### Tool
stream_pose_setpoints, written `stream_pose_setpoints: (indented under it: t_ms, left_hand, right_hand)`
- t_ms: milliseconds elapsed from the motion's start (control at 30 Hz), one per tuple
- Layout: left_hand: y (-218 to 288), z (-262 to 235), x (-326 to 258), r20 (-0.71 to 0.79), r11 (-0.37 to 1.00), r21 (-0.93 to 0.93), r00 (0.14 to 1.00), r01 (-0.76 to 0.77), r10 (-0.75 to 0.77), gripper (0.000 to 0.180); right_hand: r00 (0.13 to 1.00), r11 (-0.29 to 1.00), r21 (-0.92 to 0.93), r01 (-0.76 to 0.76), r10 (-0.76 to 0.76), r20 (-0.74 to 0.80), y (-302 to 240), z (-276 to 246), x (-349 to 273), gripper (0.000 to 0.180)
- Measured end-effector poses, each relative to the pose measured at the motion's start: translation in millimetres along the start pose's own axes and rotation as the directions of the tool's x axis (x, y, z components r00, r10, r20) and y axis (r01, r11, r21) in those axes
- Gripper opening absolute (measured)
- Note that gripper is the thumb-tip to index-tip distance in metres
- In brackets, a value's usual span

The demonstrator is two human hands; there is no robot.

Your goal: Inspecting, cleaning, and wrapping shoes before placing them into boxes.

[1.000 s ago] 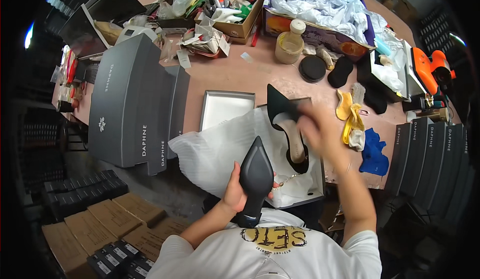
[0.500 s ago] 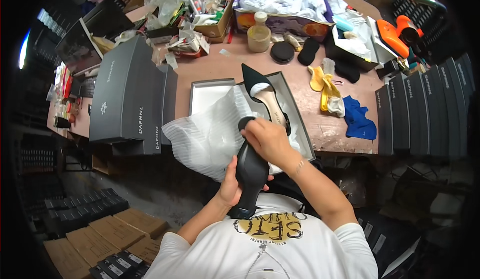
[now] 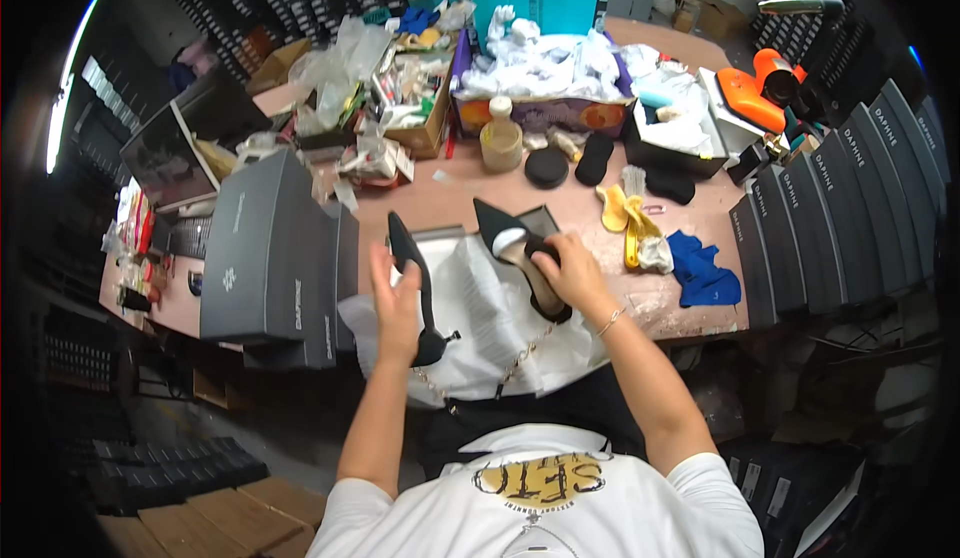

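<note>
A black pointed high-heeled shoe [image 3: 428, 303] rests on its side at the left of the white tissue paper [image 3: 470, 293]. Alongside it, my left hand [image 3: 396, 308] has its fingers stretched out, close against the shoe's outer side. The other black pointed shoe [image 3: 492, 223], white stuffing in its toe, lies to the right with its beige insole facing up. Over that shoe my right hand [image 3: 575, 273] pinches a small black pad [image 3: 541, 248]. Chain straps [image 3: 522, 358] trail across the paper toward me. A grey shoebox [image 3: 540, 220] lies under the paper, mostly covered.
Closed grey shoeboxes stand at the left [image 3: 260, 258] and in a row at the right [image 3: 800, 228]. Beyond are a bottle [image 3: 501, 140], a round black tin [image 3: 546, 168], yellow cloths [image 3: 625, 220], a blue cloth [image 3: 704, 273] and a carton of white paper [image 3: 545, 113].
The shoe my left hand held sole-up near my body now lies on the paper at the left. My right hand moved with the pad to the other shoe. The view has shifted.
</note>
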State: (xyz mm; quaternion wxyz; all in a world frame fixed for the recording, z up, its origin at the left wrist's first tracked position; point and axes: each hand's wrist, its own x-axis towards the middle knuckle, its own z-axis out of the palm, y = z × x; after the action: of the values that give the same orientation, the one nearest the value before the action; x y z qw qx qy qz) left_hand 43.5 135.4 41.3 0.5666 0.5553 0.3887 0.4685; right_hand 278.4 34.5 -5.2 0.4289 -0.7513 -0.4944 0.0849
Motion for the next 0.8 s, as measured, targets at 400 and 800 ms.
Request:
stream_pose_setpoints:
  t_ms: [400, 800]
  left_hand:
    - [-100, 127, -21, 0.067, 0.8, -0.198, 0.822, 0.566, -0.566, 0.06]
    - [-72, 121, -23, 0.231, 0.84, -0.203, 0.858, 0.504, -0.459, 0.047]
  right_hand:
    - [0.972, 0.995, -0.052, 0.082, -0.091, -0.216, 76, 7, 120, 0.028]
    - [0.982, 0.982, 0.092, 0.167, -0.158, -0.099, 82, 0, 144, 0.028]
